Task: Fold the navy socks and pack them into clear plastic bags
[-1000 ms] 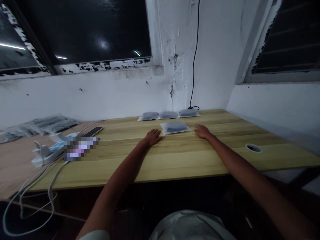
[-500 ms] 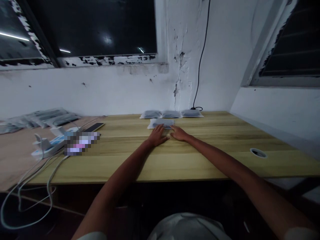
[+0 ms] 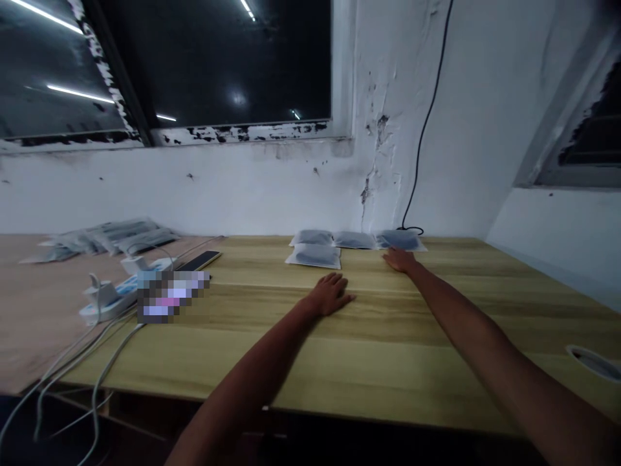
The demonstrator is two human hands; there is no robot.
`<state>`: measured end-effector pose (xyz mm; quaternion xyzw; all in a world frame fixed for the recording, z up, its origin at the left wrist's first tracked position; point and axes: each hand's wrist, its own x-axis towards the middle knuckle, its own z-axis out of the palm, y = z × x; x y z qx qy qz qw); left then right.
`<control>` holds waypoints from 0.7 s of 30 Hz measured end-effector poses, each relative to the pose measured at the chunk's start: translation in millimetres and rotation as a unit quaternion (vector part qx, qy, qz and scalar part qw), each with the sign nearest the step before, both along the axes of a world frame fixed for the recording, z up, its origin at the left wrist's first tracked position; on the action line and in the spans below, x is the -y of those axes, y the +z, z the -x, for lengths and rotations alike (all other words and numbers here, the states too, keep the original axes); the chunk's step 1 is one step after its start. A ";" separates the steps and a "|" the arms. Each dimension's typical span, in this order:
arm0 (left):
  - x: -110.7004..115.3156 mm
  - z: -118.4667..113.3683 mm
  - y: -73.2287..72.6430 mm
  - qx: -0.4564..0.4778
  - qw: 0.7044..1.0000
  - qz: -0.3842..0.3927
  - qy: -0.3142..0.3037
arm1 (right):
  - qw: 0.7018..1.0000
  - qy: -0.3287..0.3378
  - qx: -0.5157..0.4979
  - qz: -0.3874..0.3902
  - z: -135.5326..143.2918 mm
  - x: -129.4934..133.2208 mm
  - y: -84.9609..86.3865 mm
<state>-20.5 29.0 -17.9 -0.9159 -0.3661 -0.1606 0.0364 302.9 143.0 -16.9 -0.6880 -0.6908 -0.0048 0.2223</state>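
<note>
My left hand [image 3: 330, 294] rests palm down on the wooden tabletop, fingers spread, holding nothing. Just beyond it lies a frosted plastic pouch [image 3: 314, 256] with something dark inside, in front of the back row. That row has three similar pouches side by side near the wall: a left pouch [image 3: 312, 237], a middle pouch [image 3: 355, 240] and a right pouch [image 3: 400, 239]. My right hand [image 3: 400, 260] reaches to the near edge of the right pouch, fingers stretched forward; the fingertips appear to touch it. No grip on it shows.
At left, a white power strip [image 3: 129, 291] with plugs and cables stands beside a dark phone [image 3: 200, 261] and a pixelated patch. A heap of similar pouches [image 3: 109, 236] lies farther back. A black cord [image 3: 427, 123] hangs down the wall. A cable hole [image 3: 594, 362] is at right.
Both hands have left the front pouch. My left hand drew back toward me onto the tabletop; my right hand moved right to the right pouch. The view shifted left and up.
</note>
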 end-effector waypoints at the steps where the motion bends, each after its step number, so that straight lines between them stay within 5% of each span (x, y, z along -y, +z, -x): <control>1: 0.4 -1.0 0.5 -0.002 1.000 0.001 0.000 | 1.000 -0.007 0.008 0.012 1.5 1.2 0.8; 6: 1.9 -5.6 6.3 -0.005 1.000 0.025 0.005 | 0.996 -0.052 0.057 0.047 14.5 30.5 4.4; 13: -0.3 -15.4 7.1 0.024 0.999 0.027 -0.034 | 0.989 -0.096 0.111 0.015 48.5 125.4 1.5; 17: 2.3 -24.0 9.4 0.031 0.994 -0.014 -0.102 | 0.993 0.006 0.113 -0.032 88.5 163.6 -2.1; 21: 9.2 -27.3 20.2 -0.052 0.988 -0.057 -0.133 | 0.991 0.117 0.047 -0.035 109.5 167.6 4.9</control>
